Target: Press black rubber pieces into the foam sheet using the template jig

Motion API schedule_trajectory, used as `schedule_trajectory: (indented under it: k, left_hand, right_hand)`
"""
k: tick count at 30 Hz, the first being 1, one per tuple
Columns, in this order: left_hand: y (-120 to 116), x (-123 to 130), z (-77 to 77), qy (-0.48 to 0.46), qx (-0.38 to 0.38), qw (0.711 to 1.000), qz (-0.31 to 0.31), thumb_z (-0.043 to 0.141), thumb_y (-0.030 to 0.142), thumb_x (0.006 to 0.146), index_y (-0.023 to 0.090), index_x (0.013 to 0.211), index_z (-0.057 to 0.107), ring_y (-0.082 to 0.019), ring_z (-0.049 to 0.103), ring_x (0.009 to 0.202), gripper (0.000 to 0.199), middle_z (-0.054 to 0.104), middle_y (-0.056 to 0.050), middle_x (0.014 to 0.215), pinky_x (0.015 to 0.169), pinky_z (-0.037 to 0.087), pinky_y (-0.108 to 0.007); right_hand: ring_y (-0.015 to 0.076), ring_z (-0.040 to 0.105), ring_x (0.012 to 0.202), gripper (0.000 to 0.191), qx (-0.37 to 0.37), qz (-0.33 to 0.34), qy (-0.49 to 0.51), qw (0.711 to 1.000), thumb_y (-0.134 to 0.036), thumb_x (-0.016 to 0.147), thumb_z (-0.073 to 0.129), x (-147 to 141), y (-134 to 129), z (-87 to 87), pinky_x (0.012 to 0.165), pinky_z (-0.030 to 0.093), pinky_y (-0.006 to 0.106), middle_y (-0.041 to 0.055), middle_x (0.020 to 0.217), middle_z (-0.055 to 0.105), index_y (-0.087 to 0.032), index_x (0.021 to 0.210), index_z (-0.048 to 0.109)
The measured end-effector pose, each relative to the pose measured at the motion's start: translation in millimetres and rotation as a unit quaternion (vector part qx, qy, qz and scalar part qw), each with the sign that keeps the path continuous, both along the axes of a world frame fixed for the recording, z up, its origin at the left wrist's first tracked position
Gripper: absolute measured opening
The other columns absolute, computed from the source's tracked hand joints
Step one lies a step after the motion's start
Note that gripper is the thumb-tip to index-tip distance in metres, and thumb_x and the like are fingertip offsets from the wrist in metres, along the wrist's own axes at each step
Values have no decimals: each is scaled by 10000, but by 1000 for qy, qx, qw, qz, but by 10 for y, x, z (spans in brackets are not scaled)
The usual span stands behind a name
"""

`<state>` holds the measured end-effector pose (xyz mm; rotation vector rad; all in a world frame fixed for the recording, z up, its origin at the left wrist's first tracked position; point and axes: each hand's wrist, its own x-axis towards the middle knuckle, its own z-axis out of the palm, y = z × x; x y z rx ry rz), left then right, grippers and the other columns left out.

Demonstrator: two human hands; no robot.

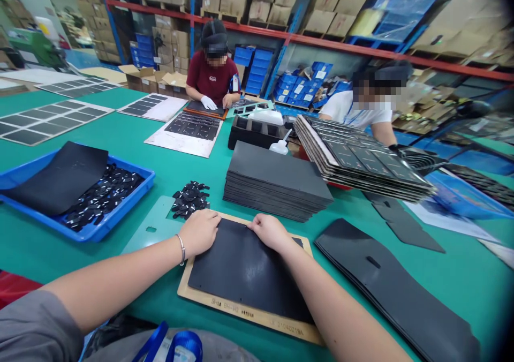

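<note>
A black sheet (244, 271) lies flat in a wooden frame (228, 306) with printed marks along its near edge. My left hand (201, 231), a bracelet at its wrist, has its fingers curled together on the sheet's far left corner. Along the same far edge, my right hand (270, 232) pinches the sheet between thumb and forefinger; what lies under the fingertips is hidden. Just beyond my left hand sits a pile of small black pieces (189, 197), partly on a pale green plate (148, 227). Behind my right hand rises a stack of black sheets (277, 174).
At left, a blue tray (148, 182) holds small black pieces and a black sheet. More black sheets (385, 276) lie to the right, near a tall stack of boards (361, 158). Two co-workers sit across the green table (168, 166); a white bottle (279, 146) stands behind the sheet stack.
</note>
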<state>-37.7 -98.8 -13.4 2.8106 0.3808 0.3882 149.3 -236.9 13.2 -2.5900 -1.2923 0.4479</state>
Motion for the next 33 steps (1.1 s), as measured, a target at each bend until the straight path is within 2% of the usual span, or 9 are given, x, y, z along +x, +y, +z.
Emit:
schedule_trajectory:
  k: [3, 7, 15, 20, 23, 28, 31, 33]
  left_hand:
    - [-124, -85, -39, 24, 15, 1000, 8, 431, 337, 863, 122, 1292, 470, -290, 352, 1265, 481, 459, -137, 1348, 1069, 215, -449]
    - [-144, -102, -59, 46, 4, 999, 8, 387, 437, 878, 132, 1346, 401, -281, 269, 1324, 559, 384, -143, 1407, 1098, 94, -476]
    - [-80, -145, -39, 50, 5, 999, -17, 385, 533, 856, 179, 1365, 374, -297, 233, 1339, 620, 333, -126, 1439, 1085, 44, -525]
    - [-106, -193, -26, 49, 20, 998, -25, 398, 533, 851, 159, 1342, 407, -292, 234, 1340, 618, 360, -138, 1422, 1096, 39, -499]
    - [-131, -168, -35, 42, 5, 999, -22, 416, 563, 831, 141, 1339, 402, -279, 261, 1332, 660, 367, -151, 1415, 1105, 62, -466]
    - [-154, -98, -48, 53, -16, 998, 9, 388, 582, 834, 125, 1365, 360, -299, 237, 1342, 701, 323, -160, 1437, 1093, 47, -516]
    - [-233, -202, -17, 61, -13, 998, 8, 400, 517, 854, 113, 1358, 372, -296, 225, 1348, 646, 296, -161, 1448, 1093, 65, -515]
    - [-343, -403, 1, 62, -2, 998, -32, 395, 467, 873, 132, 1344, 395, -273, 248, 1343, 577, 319, -136, 1444, 1102, 94, -479]
  right_hand:
    - [137, 539, 671, 192, -11, 2, -10, 1000, -353, 827, 538, -11, 8, -5, 548, 309, 227, 27, 767, 635, -188, 746, 592]
    - [153, 548, 687, 211, -35, 2, -30, 999, -380, 837, 509, -40, 24, 35, 552, 312, 238, 39, 805, 639, -203, 776, 606]
    - [177, 554, 672, 318, -118, 50, -42, 991, -484, 805, 532, 157, -69, 276, 550, 316, 257, 45, 762, 645, -213, 673, 631]
    - [201, 564, 719, 319, -140, 47, -63, 987, -480, 821, 508, 164, -122, 262, 562, 319, 270, 51, 807, 652, -225, 681, 638]
    - [202, 566, 728, 305, -133, 44, -76, 987, -498, 802, 534, 159, -118, 222, 570, 328, 271, 44, 808, 648, -230, 694, 631]
    - [222, 579, 754, 350, -121, 28, -97, 987, -542, 812, 510, 135, -175, 224, 617, 378, 300, 55, 795, 647, -222, 737, 629]
    - [282, 555, 947, 292, -43, 40, -202, 978, -434, 846, 504, -102, -367, 245, 791, 391, 397, 112, 946, 647, -185, 894, 649]
    - [279, 490, 1094, 284, 19, 87, -244, 966, -329, 859, 491, -402, -587, 218, 925, 339, 439, 119, 1134, 598, -175, 1061, 618]
